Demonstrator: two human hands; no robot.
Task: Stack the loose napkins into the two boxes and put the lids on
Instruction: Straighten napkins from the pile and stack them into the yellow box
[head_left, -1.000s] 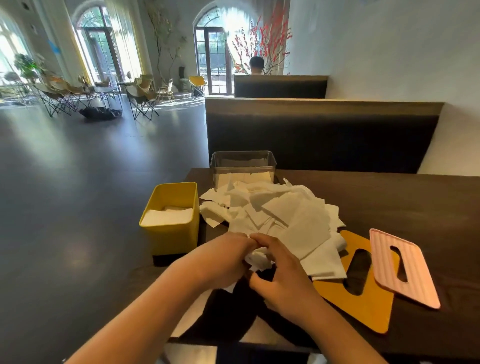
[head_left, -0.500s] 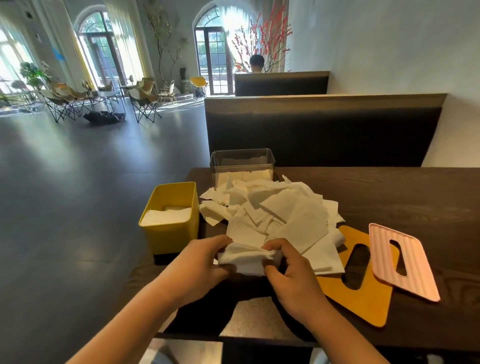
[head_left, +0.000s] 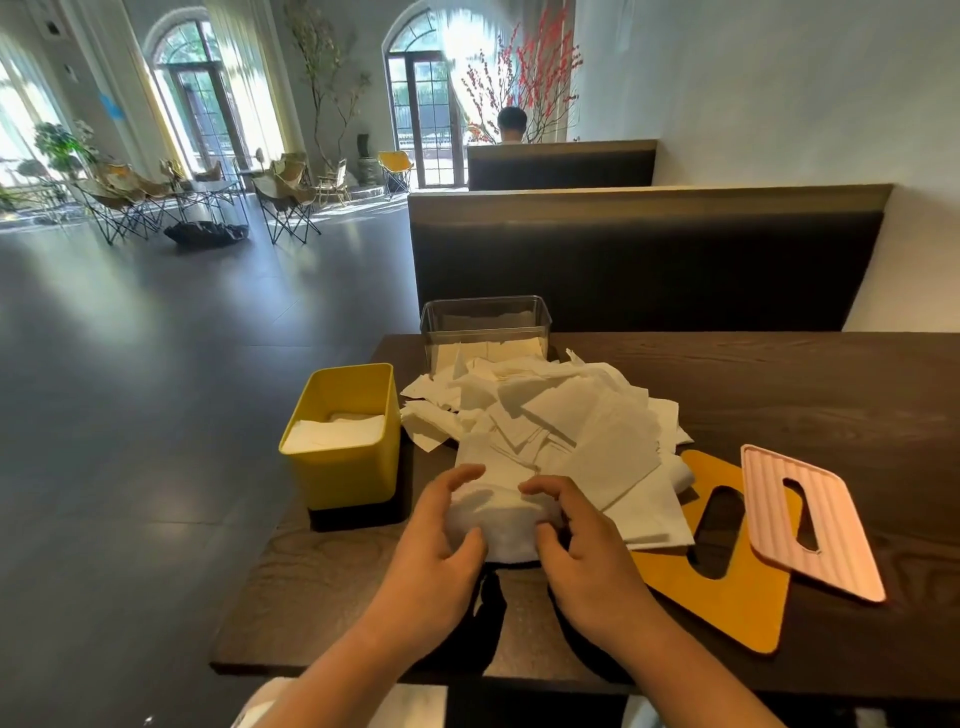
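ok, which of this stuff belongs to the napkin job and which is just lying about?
Job:
left hand and right hand, gripping a napkin wad
napkin pile
yellow box
clear box
yellow lid
pink lid

Lying about:
folding chairs
booth bench
red branches

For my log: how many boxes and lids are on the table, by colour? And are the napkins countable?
Boxes: 2, yellow box and clear box.
Lids: 2, yellow lid and pink lid.
Napkins: uncountable pile, plus one napkin gripped by left hand and right hand.
Total: 4 boxes and lids.
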